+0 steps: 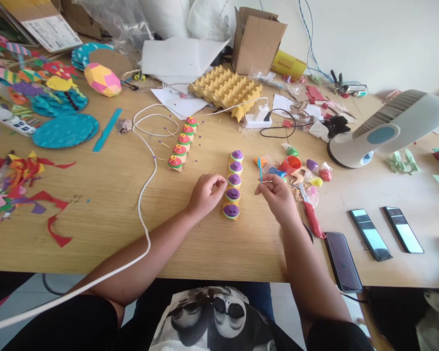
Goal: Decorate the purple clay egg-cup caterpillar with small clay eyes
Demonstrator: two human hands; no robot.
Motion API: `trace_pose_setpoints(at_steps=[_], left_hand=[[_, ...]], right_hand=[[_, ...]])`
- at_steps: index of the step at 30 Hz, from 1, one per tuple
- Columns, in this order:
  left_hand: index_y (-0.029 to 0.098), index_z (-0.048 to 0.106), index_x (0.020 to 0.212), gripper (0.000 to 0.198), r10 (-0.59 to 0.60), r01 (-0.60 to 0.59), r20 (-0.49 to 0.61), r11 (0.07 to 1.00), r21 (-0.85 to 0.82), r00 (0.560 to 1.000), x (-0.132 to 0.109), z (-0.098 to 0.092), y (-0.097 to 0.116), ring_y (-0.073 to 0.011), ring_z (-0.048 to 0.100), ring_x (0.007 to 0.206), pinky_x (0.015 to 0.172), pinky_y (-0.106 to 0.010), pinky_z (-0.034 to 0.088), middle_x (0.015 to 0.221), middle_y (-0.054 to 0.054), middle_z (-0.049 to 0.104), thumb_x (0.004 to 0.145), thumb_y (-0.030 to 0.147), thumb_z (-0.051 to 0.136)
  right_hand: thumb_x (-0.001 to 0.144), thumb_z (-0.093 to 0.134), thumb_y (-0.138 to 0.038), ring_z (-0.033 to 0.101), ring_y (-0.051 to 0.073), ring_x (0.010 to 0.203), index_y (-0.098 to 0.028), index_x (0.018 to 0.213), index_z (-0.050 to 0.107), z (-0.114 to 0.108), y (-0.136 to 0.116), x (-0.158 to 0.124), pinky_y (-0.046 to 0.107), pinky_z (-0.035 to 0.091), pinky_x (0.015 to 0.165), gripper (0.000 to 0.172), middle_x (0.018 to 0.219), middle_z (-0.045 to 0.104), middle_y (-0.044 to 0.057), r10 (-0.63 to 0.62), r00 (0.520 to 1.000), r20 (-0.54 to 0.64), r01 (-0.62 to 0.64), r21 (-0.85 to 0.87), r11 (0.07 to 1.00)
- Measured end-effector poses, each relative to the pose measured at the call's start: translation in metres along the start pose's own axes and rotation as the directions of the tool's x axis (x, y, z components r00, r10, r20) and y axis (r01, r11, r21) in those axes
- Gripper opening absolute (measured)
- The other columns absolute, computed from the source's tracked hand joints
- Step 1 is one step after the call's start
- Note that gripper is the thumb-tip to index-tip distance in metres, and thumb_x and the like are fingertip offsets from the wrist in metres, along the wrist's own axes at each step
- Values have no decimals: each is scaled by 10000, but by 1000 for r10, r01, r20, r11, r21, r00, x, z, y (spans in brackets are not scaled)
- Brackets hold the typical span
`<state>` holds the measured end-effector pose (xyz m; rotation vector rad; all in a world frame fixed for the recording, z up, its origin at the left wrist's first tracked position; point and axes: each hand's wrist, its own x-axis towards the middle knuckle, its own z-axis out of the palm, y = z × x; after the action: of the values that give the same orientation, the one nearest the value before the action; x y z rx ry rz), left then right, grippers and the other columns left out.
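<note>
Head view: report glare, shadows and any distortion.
Head view: soft shadows around the left hand and right hand, no harsh glare on either; head view: the two rightmost phones carry bright pale patches, reflection or lit screen I can't tell; head view: the fan seems stretched toward the right edge.

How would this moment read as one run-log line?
left hand: beside purple-topped strip, touch unclear | right hand: holding blue tool | red-topped strip: farther left
</note>
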<state>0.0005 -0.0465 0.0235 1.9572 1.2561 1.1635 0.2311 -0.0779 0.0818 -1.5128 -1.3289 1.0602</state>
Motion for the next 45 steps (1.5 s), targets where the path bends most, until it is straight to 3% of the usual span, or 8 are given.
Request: trace_pose_setpoints(at_steps=[4,8,12,15,17,23,38,45], left_hand=[[238,644,895,111,12,-12,3,1000,12,1000,0,-1,2,-205,614,899,892,-370,477,896,-18,700,976,282,582],[236,643,896,101,26,-26,-10,1000,11,1000,1,-1,1,-202,614,894,886,-368,473,896,-19,701,971,260,581],[229,648,898,103,25,-25,-15,1000,16,1000,1,0,0,-197,609,886,880,-363,473,878,-21,692,971,262,585],[224,657,903,87,28,-28,-29,1000,12,999,1,0,0,-190,605,876,874,-355,469,869,-17,692,961,245,597],[220,662,907,74,33,-33,-34,999,7,999,1,0,0,-186,602,870,868,-349,466,867,-15,691,955,233,606],[220,671,939,55,47,-47,-16,999,-2,999,1,1,-3,-178,605,877,869,-334,459,874,-6,683,943,207,617],[220,688,936,71,-50,49,-23,998,-35,999,1,2,-7,-183,607,896,869,-334,470,897,-10,692,910,191,628],[221,688,934,75,-49,48,-19,998,-40,999,1,1,-6,-182,614,885,872,-335,473,890,-8,692,905,189,627]], right_hand=[[804,696,-486,364,112,558,-245,889,574,18,12,-4,274,290,522,283,807,667,15,61,998,22,-64,405,912],[705,808,-455,388,90,563,-232,792,580,24,30,-2,247,281,509,331,826,666,5,102,994,-29,-73,510,857],[752,808,-480,462,102,534,-216,811,628,20,37,-3,247,326,501,325,706,684,6,56,988,146,-105,352,930],[781,808,-506,658,172,701,-219,837,636,17,34,-6,284,480,613,339,785,745,48,5,971,240,-61,225,973],[788,808,-521,706,202,787,-230,836,622,17,33,-7,313,532,689,349,832,756,54,-21,966,257,-35,209,977],[795,815,-480,652,178,771,-219,809,689,22,38,-6,317,531,727,290,835,715,36,-70,964,255,38,128,991],[775,826,-447,639,180,774,-207,793,704,28,39,-3,319,526,747,270,828,713,38,-38,973,229,10,122,992],[762,826,-455,589,161,695,-212,802,698,29,37,-4,296,476,650,277,804,711,27,23,981,195,-44,105,994]])
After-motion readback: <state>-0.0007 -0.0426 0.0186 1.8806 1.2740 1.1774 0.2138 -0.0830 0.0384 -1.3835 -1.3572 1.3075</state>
